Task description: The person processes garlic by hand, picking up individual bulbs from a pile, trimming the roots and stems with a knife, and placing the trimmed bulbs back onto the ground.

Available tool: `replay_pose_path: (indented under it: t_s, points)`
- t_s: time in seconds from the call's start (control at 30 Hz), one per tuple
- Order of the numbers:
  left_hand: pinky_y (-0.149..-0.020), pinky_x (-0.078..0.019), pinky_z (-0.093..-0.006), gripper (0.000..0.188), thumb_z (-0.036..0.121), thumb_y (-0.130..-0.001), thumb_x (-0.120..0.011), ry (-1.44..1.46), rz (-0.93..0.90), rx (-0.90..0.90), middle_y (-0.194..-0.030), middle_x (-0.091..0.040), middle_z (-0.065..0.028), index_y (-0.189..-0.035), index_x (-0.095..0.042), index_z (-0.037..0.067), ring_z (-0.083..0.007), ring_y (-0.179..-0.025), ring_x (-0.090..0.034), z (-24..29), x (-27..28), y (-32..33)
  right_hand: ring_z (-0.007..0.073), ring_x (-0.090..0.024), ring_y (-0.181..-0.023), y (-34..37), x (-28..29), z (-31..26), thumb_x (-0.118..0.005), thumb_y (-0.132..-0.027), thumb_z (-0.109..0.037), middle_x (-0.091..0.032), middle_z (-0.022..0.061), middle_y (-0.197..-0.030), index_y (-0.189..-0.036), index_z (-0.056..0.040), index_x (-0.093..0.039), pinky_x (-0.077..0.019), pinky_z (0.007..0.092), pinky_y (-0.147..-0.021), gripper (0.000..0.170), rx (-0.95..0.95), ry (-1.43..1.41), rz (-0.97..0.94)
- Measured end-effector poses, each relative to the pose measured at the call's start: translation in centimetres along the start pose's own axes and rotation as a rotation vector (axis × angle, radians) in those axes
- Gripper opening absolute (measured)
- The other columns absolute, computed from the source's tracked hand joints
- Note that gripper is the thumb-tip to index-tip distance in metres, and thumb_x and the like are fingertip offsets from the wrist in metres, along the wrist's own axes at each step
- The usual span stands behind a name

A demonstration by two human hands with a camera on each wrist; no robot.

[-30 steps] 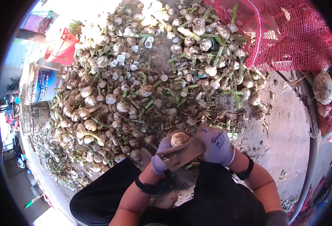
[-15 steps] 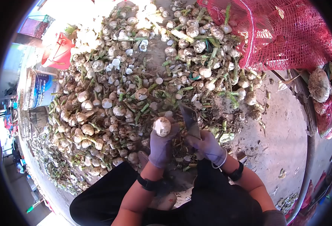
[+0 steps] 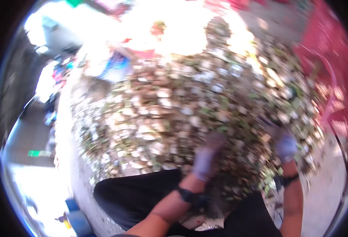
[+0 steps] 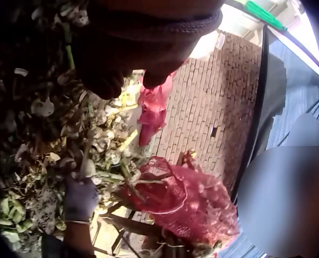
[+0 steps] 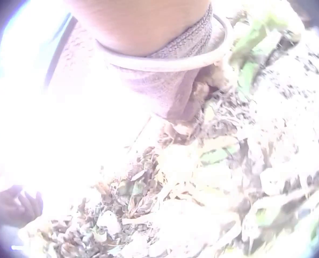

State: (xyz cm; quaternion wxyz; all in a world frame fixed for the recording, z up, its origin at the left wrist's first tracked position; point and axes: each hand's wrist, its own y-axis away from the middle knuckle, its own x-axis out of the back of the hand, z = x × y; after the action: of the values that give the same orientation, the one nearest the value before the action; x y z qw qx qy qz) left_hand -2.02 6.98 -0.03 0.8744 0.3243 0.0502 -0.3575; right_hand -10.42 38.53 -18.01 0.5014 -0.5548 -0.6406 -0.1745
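- Head view: a broad heap of pale garlic bulbs with green-brown stalks (image 3: 162, 106) lies on the grey concrete floor (image 3: 316, 201) before the person's black-trousered knees, presumably placed so that both hands reach it without rising.
- Red mesh sack (image 3: 328, 79) stands at the heap's right edge, likely for easy reach on that side.
- Left hand, in a pale lilac knit glove (image 3: 207, 158), is low over the heap's near edge; motion blur and shadow hide its fingertips. How far this grip is spread, and whether it holds a bulb, cannot be told.
- Right hand, gloved likewise (image 3: 286, 146), is well apart from the left. Its grip appears closed round a dark, flat, blade-like tool (image 3: 266, 121), which projects over the heap, probably angled to keep the edge forward. Finger detail is overexposed in the right wrist view.
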Motion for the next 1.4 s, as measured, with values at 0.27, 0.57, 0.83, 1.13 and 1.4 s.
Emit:
replay_pose_path:
  t_s: [0.27,0.57,0.83,1.13,1.4]
  points:
    - [-0.109,-0.0341,-0.0342,0.069,0.010,-0.085,-0.070,-0.408,-0.902,0.215,-0.138,-0.047,-0.0087,-0.143,-0.034,0.004,-0.0175,-0.129,-0.042,-6.7,-1.4,2.9,0.0225,-0.058,-0.077,0.8,8.5,-16.3,-0.065,-0.083,-0.010,-0.060,0.0112,-0.092,-0.096,-0.0007,-0.060,-0.0480,0.0347,-0.067,0.016,-0.892,-1.144,-0.058]
    - [-0.088,-0.0511,-0.0290,0.064,0.010,-0.076,-0.079,-0.535,-0.959,0.135,-0.111,-0.055,-0.0083,-0.127,-0.041,0.007,-0.0148,-0.100,-0.059,-4.2,-0.4,4.0,0.0369,-0.061,-0.081,-0.4,13.9,-19.2,-0.070,-0.056,-0.019,-0.060,0.0171,-0.089,-0.085,-0.0013,-0.058,-0.0500,0.0440,-0.068,0.036,-0.155,-0.147,-0.340]
    - [-0.080,-0.0512,-0.0262,0.054,0.008,-0.077,-0.076,-0.799,-1.038,0.048,-0.106,-0.056,-0.0073,-0.122,-0.044,0.007,-0.0119,-0.093,-0.059,-4.6,-0.8,4.1,0.0316,-0.064,-0.082,-0.2,15.3,-19.0,-0.072,-0.058,-0.023,-0.060,0.0132,-0.091,-0.088,-0.0046,-0.062,-0.0518,0.0402,-0.069,0.037,-0.202,-0.190,-0.484]
    - [-0.069,-0.0474,-0.0257,0.036,0.010,-0.084,-0.073,-0.787,-0.829,-0.198,-0.098,-0.055,-0.0005,-0.113,-0.051,0.006,-0.0076,-0.081,-0.055,-7.0,-0.2,1.2,0.0277,-0.058,-0.067,5.5,9.4,-13.3,-0.065,-0.081,-0.020,-0.060,0.0109,-0.076,-0.082,-0.0020,-0.060,-0.0447,0.0370,-0.060,0.019,-0.608,-0.411,-0.117]
    - [-0.067,-0.0470,-0.0255,0.023,0.007,-0.087,-0.067,-0.060,-0.569,0.288,-0.089,-0.059,-0.0020,-0.106,-0.055,0.006,-0.0117,-0.078,-0.057,-5.7,-3.2,4.0,0.0170,-0.059,-0.065,2.4,8.6,-18.7,-0.061,-0.088,-0.027,-0.062,0.0095,-0.070,-0.098,0.0005,-0.065,-0.0462,0.0332,-0.061,0.030,-0.952,-1.031,-0.462]
